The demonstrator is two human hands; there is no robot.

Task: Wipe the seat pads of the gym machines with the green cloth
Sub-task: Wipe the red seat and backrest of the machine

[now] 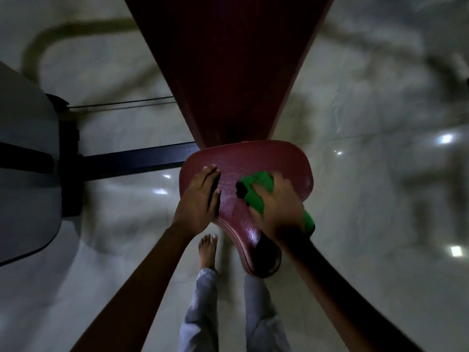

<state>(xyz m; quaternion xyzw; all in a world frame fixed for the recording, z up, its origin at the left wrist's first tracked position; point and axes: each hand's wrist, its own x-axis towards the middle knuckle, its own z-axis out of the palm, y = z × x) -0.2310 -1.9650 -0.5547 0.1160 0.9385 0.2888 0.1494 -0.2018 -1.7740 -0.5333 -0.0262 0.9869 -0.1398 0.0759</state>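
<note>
Seen from above: a person leans over a maroon gym seat in a dim room, one hand bracing, the other wiping.

Seat pad: the seat pad (243, 161) is a rounded maroon cushion that narrows toward the person; it sits just below a long maroon back pad (228, 59) rising away from the camera.

Left hand: the left hand (200, 199) lies flat on the pad's left edge, fingers (210, 172) straight and together, holding nothing. Judged from the pose, it steadies the body, and perhaps the seat, against the push of the wipe.

Right hand: the right hand (276, 209) presses down on the green cloth (256, 191), fingers spread and bent over the wad; motion blur hides how tightly they close, but they appear to clutch it.

Cloth: bunched, not spread flat, it lies on the pad under and just ahead of the right fingers, with one end poking out behind the palm, past the pad's right edge. A bunched cloth gives the palm something to bear on.

Sheen: the pad surface between the two hands and toward the narrow end glints, possibly damp from wiping; that is a guess.

Frame: a dark metal bar (137, 158) runs off left of the left fingers toward a pale machine housing (22, 161).

Floor: glossy pale tiles (368, 199) show light spots; a bare foot (208, 250) stands below the left hand.

Stage: wiping of this seat looks to be under way.
</note>
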